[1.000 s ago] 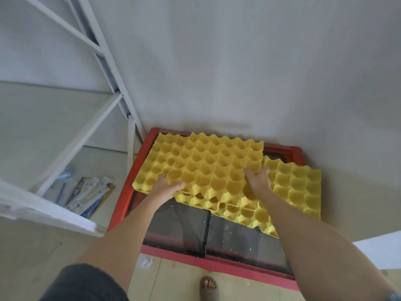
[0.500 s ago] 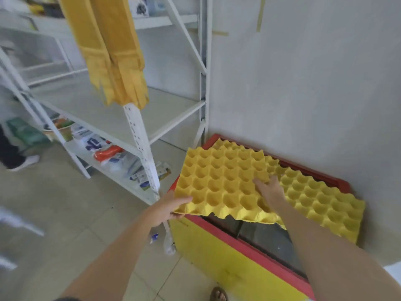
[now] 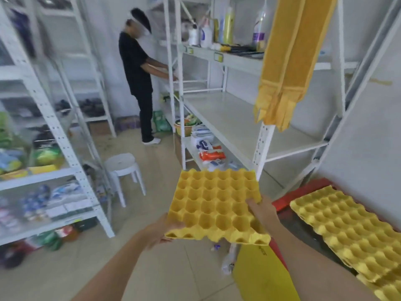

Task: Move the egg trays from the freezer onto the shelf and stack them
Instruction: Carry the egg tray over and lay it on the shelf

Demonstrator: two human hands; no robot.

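— Holding what, exactly?
— One yellow egg tray (image 3: 217, 203), lifted in the air between the freezer (image 3: 303, 200) and the white shelf (image 3: 249, 127), cups facing up and roughly level.
— And the hands?
— Both closed on it. The left hand (image 3: 160, 232) pinches the near left corner, thumb on top and fingers beneath. The right hand (image 3: 263, 210) clamps the right edge, fingers curled over the cups.
— Arms?
— Both bare forearms reach forward from the bottom of the view, converging on the tray.
— How many trays altogether?
— One held; more yellow trays (image 3: 347, 231) lie overlapping on the freezer top at the right. At least two, but I cannot tell the exact count.
— Anyone else about?
— One person in black (image 3: 136, 68) stands at a far shelf, and one white stool (image 3: 123, 168) is on the floor.
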